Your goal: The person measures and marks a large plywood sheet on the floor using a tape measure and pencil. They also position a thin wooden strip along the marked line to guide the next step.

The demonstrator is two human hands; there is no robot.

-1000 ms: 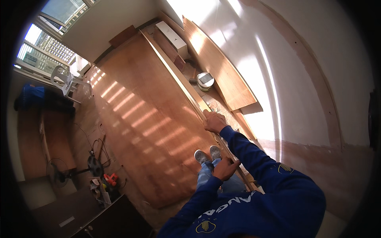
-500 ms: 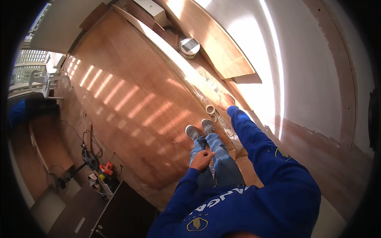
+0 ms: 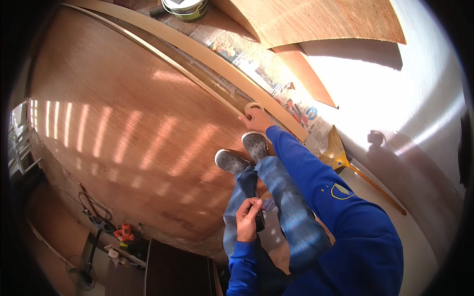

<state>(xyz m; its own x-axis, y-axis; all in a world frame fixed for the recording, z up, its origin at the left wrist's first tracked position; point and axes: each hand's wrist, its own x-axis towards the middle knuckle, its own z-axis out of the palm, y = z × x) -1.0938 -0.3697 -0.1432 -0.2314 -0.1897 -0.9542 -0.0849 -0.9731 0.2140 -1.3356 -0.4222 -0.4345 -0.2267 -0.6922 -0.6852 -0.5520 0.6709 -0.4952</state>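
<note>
My right hand (image 3: 257, 121) reaches down beside the plywood sheet (image 3: 123, 98), its fingers closed round the edge of a pale roll of tape (image 3: 254, 105). The roll sits by the long thin wooden strip (image 3: 197, 83) along the sheet's edge. My left hand (image 3: 247, 221) is closed in front of my knees, thumb pressed to the fingers. A small dark object (image 3: 260, 223) shows beside its fingers; I cannot make out what it is. My grey clogs (image 3: 232, 162) rest at the sheet's edge.
Newspaper (image 3: 256, 69) covers the floor beyond a long tan board (image 3: 222, 64). A bucket (image 3: 187, 10) stands at the far side. A yellow-handled broom (image 3: 380, 187) lies right, under a leaning plywood panel (image 3: 335, 22). An orange power tool (image 3: 124, 232) and fan (image 3: 81, 276) are lower left.
My right hand has moved from the bright strip to the roll of tape. I have leaned closer, and the view has shifted, bringing the broom into sight. My left hand stays near my knees.
</note>
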